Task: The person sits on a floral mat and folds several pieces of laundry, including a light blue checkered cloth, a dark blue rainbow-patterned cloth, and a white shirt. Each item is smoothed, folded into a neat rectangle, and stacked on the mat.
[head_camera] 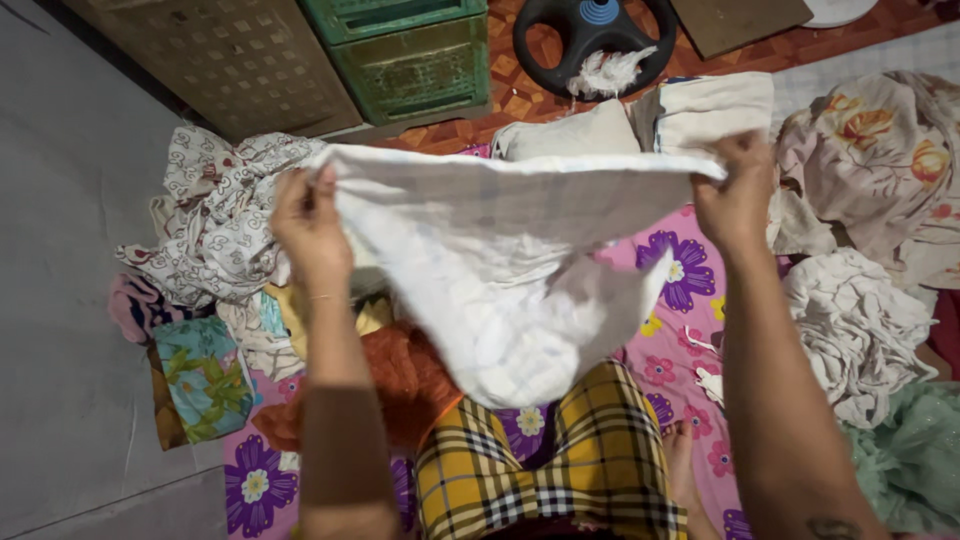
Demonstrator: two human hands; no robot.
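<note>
A white cloth with faint pale checks (500,250) hangs spread out in front of me, held up by its top edge. My left hand (308,222) pinches its left corner. My right hand (735,195) grips the right corner. The cloth sags in the middle above my lap, which is covered by yellow plaid fabric (545,465). Under it lies a pink mat with purple flowers (690,330).
Loose clothes lie all round: a patterned white garment (215,215) at left, an orange cloth (400,375), a teal floral piece (200,375), crumpled white cloth (855,325) at right. Folded pale cloths (700,110) sit ahead. Green crates (410,55) and a black ring-shaped object (590,40) stand behind.
</note>
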